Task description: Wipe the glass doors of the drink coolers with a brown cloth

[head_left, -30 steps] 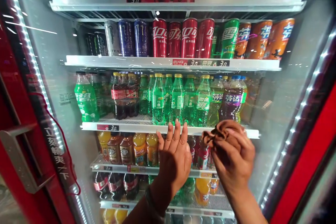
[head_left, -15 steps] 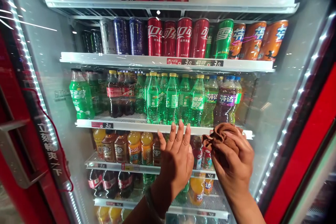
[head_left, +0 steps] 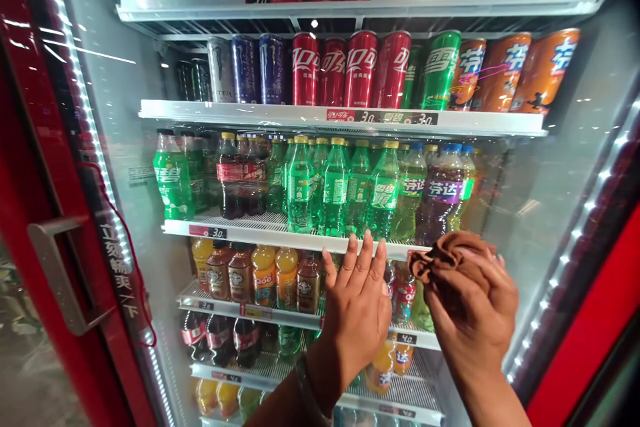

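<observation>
My left hand (head_left: 356, 307) is held up with its palm toward the glass front of a drinks cooler and its fingers spread. Its fingertips overlap the shelf edge below a row of green soda bottles (head_left: 335, 187); whether the palm touches the glass I cannot tell. A crumpled brown cloth (head_left: 457, 257) is bunched in my right hand (head_left: 480, 313), to the right of my left one. Behind the cloth, part of a purple-labelled bottle (head_left: 445, 190) and the shelf's right end are hidden.
A metal handle (head_left: 70, 273) is fixed to the red frame (head_left: 30, 167) at left. Soda cans (head_left: 363, 70) line an upper shelf, and juice bottles (head_left: 263, 273) stand lower down. Light strips (head_left: 575, 233) run up both sides. A red cord (head_left: 125, 233) hangs near the left strip.
The view has shifted, so the cooler appears farther right. Both hands have moved slightly right across the shelves, the cloth still in my right hand.
</observation>
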Demonstrator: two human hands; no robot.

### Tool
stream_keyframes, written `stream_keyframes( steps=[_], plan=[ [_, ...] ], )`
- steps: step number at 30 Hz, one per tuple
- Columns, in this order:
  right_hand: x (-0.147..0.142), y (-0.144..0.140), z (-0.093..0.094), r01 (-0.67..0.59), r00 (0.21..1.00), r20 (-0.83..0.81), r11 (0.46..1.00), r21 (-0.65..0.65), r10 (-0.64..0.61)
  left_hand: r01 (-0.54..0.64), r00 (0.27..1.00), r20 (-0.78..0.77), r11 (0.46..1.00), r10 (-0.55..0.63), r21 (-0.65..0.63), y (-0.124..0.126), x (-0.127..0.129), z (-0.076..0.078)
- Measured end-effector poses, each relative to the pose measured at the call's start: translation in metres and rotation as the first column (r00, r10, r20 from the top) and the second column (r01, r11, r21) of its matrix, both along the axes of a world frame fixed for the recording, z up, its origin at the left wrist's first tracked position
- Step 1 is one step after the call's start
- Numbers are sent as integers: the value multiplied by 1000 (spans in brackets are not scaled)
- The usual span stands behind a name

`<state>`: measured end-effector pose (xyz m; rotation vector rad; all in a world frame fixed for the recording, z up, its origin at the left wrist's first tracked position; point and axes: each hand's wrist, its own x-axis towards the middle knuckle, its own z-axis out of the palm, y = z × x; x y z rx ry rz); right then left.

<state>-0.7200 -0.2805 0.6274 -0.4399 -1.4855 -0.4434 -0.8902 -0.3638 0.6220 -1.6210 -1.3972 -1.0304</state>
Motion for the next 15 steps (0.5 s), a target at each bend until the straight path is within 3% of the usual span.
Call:
stream_keyframes(
  steps=[4,10,12,15],
  plan=[
    [-11,-2,13,-12,1000,-25,1000,28,12,11,1000,5,1000,-11,-6,3,8,1],
    [4,-3,-33,-44,989,141,999,26,40,21,1000,9,999,-21,-39,5,12,-4],
    [17,3,-39,-17,996,88,1000,-1,17,22,1000,2,999,-22,-25,6,15,-3],
    [28,12,-25,12,998,-59,1000,-23,-14,34,999,3,999,-34,-4,9,22,0]
  ],
)
